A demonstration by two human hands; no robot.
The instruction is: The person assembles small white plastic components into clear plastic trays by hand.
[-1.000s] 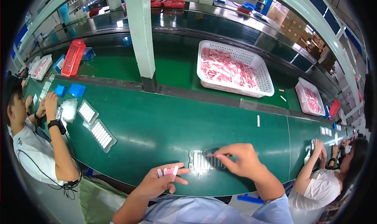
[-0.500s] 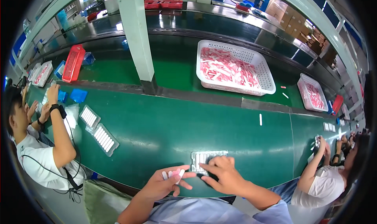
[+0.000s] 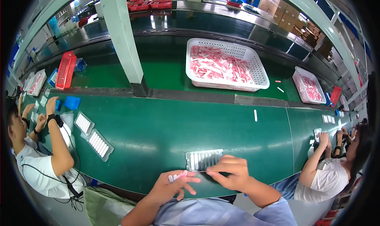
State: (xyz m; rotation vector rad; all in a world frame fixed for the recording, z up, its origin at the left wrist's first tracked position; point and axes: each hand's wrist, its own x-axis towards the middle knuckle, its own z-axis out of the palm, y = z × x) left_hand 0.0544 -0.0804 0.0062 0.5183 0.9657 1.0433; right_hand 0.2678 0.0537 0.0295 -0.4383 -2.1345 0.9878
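Note:
Several small white and pink strips lie bunched in my left hand (image 3: 168,188), held against the fingers, with the forefinger and thumb partly stretched out. Just beyond it, on the green table, is a clear plastic slotted tray (image 3: 213,158). White strips (image 3: 196,162) fill a few slots at its left side, while the slots further right look see-through. My right hand (image 3: 231,172) is at the tray's near right edge, thumb and forefinger pinched together; what they hold, if anything, is too small to make out.
A white basket (image 3: 261,83) heaped with pink and white strips stands beyond a dark ledge. One white strip (image 3: 255,115) lies on the table. Two filled trays (image 3: 99,145) are at the left. A post (image 3: 122,40) rises behind the ledge. People work on both sides.
My right hand has drawn from over the tray's slots to its near right edge, and its fingers have closed into a pinch. My left hand still holds its strips.

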